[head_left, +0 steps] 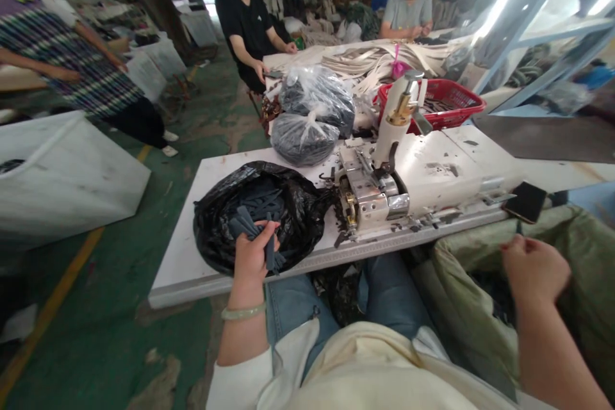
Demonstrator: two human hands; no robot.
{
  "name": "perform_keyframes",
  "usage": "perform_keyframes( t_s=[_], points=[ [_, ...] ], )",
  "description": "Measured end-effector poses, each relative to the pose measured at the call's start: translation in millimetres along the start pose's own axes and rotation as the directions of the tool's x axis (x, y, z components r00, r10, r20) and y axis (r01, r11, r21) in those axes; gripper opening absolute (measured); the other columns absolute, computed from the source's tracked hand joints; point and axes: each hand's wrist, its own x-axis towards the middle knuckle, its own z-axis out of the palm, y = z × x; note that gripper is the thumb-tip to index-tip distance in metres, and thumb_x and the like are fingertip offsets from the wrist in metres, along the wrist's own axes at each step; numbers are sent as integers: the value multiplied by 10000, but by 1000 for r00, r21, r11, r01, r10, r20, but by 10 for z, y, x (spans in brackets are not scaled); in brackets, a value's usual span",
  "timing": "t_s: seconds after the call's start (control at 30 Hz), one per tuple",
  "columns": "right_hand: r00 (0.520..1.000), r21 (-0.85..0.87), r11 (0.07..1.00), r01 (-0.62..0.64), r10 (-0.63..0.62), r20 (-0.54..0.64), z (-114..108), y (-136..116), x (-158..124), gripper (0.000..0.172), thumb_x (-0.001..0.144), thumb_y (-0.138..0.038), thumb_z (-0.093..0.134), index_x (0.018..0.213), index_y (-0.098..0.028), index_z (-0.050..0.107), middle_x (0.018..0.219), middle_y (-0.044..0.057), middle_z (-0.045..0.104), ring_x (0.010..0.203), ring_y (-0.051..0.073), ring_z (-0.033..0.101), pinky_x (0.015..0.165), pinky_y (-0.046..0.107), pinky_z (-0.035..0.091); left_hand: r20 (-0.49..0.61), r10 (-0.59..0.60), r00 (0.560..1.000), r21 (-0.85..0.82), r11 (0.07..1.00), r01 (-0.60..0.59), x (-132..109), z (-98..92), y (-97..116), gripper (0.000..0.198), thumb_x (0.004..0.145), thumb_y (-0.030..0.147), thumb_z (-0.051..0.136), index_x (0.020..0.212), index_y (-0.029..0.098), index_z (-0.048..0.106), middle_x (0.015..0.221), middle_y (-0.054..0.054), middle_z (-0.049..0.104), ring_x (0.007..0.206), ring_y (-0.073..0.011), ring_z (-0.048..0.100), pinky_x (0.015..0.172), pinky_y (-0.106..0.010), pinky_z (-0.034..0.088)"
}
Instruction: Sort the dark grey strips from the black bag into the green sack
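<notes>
My left hand (254,250) is closed around a bundle of dark grey-blue fabric strips (246,223), over the near rim of an open black plastic bag (216,237). More loose strips (262,195) lie inside that bag. At the right, my right hand (535,269) is closed above an open green sack (473,253), and the tip of a small dark strip (519,228) sticks up from its fingers. Between the hands, a cream-coloured machine (379,198) with metal rollers sits on the white table (177,250).
Clear plastic bags of dark pieces (307,138) stand behind the black bag. Beyond the machine is a red basket (451,118). A flat black rectangle (526,202) lies at the table's right edge. Two people work at the back; another (81,57) stands left near a white bin (96,186).
</notes>
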Motion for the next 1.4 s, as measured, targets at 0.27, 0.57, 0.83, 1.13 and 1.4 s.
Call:
perform_keyframes(
  t_s=[0.27,0.57,0.83,1.13,1.4],
  points=[
    [852,388,918,-89,-132,507,-73,-808,-568,480,763,-547,544,1013,-157,672,939,188,676,950,346,616,806,513,457,-12,6,1000,92,996,-4,16,241,-75,283,587,314,802,699,104,650,508,15,570,350,-37,390,350,-175,277],
    [-437,-103,511,-853,-594,675,638,-2313,-2219,334,849,-431,584,844,-100,630,597,5,580,490,59,534,447,143,400,139,-14,990,102,995,0,-210,225,34,220,635,281,772,737,109,680,599,-24,629,376,-30,384,358,-174,318],
    [-38,284,462,-840,-572,819,629,-2325,-2213,335,698,-394,752,798,-82,681,665,68,693,509,91,626,481,160,499,193,-4,981,-30,1000,9,-193,51,48,153,717,230,717,809,113,683,822,-113,718,371,-2,371,374,-165,281],
    [-119,161,431,-888,-553,825,590,-2276,-2096,198,791,-222,671,894,-54,689,788,127,723,620,129,683,546,169,546,183,4,983,-11,1000,-2,-178,125,80,145,733,249,698,763,107,689,794,-109,712,357,-2,370,366,-170,256],
    [-464,-198,444,-874,-640,612,645,-2294,-2043,318,917,-368,496,954,-80,626,583,-20,524,417,35,448,386,123,351,269,-16,963,109,994,-14,-237,101,76,141,747,258,695,766,118,691,414,49,462,355,-21,330,382,-161,243]
  ],
)
